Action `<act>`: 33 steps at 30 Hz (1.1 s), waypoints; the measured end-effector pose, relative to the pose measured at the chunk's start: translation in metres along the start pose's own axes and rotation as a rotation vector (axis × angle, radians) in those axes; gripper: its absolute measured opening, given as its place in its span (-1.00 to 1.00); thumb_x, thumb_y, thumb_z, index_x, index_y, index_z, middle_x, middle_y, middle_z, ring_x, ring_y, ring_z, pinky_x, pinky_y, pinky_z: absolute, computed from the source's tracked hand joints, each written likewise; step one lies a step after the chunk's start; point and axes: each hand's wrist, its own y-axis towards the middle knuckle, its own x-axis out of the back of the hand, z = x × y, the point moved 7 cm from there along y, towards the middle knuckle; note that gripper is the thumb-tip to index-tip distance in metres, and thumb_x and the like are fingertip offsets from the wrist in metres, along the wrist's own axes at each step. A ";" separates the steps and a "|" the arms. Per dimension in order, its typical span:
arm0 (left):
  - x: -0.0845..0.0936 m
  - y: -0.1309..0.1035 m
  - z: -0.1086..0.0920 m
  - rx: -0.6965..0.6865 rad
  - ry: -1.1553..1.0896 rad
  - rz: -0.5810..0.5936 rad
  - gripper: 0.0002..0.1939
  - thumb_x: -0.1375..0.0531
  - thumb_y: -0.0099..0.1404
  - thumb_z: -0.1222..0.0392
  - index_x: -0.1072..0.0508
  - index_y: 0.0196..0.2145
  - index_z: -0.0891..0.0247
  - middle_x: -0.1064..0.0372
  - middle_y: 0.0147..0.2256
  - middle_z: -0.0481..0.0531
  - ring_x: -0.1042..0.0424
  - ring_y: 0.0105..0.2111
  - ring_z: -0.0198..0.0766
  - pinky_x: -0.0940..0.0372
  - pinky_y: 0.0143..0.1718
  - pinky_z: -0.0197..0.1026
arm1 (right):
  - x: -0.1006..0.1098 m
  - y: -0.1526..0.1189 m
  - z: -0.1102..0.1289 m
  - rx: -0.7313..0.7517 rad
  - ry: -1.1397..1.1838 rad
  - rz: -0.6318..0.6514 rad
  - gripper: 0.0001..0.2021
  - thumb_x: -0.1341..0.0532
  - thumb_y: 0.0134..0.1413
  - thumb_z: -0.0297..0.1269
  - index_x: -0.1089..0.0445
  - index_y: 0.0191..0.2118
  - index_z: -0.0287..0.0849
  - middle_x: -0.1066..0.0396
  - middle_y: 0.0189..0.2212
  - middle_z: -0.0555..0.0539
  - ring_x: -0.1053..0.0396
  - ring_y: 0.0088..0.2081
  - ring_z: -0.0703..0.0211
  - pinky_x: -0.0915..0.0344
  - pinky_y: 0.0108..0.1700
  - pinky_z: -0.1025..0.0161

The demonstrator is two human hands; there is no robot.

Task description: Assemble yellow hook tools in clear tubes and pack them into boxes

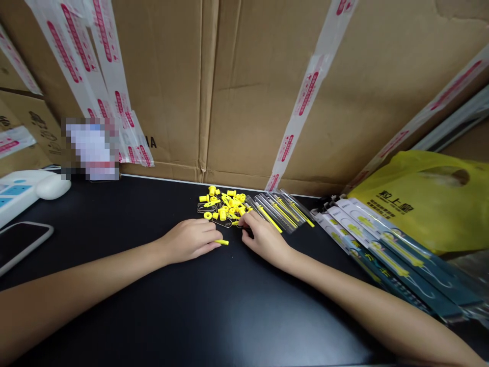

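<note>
In the head view, my left hand (193,239) is closed around a thin yellow rod (222,242), whose end pokes out past the fingertips. My right hand (264,239) is at the near right edge of a heap of small yellow plastic parts (223,213), its fingers curled in together. What those fingers hold, if anything, is hidden. Thin bent metal wires lie among the yellow parts. Just behind my right hand are several clear tubes (280,211) with yellow rods in them, side by side on the black table (214,311).
Packaged items on printed cards (376,239) are stacked at the right beside a yellow plastic bag (428,199). A phone (23,244) and a white power strip (19,193) lie at the left. Taped cardboard (252,102) stands along the back edge.
</note>
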 end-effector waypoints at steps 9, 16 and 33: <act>-0.003 -0.001 0.000 -0.007 0.009 0.007 -0.75 0.01 0.40 0.15 -0.44 -0.24 0.23 -0.40 -0.38 -0.02 -0.36 -0.37 -0.29 -0.19 -0.33 -0.26 | 0.002 -0.003 0.005 0.042 -0.010 0.166 -0.77 -0.04 0.01 -0.57 -0.30 -0.23 -0.18 -0.35 -0.28 -0.08 -0.32 -0.29 0.19 -0.21 -0.24 0.29; -0.001 -0.001 -0.001 -0.005 0.007 0.015 -0.74 0.02 0.41 0.15 -0.44 -0.24 0.23 -0.40 -0.39 -0.02 -0.36 -0.38 -0.30 -0.19 -0.33 -0.27 | 0.008 -0.003 0.008 0.017 0.059 0.239 -0.88 -0.13 -0.04 -0.50 -0.28 -0.33 -0.18 -0.32 -0.36 -0.02 -0.25 -0.37 0.27 -0.13 -0.32 0.33; 0.001 0.001 0.001 0.031 -0.053 0.021 -0.77 0.00 0.39 0.17 -0.45 -0.25 0.24 -0.40 -0.39 -0.02 -0.37 -0.37 -0.30 -0.22 -0.29 -0.27 | 0.015 -0.016 0.037 0.098 0.095 0.378 -0.91 -0.17 0.04 -0.49 -0.31 -0.43 -0.20 -0.35 -0.38 -0.05 -0.29 -0.34 0.23 -0.18 -0.28 0.31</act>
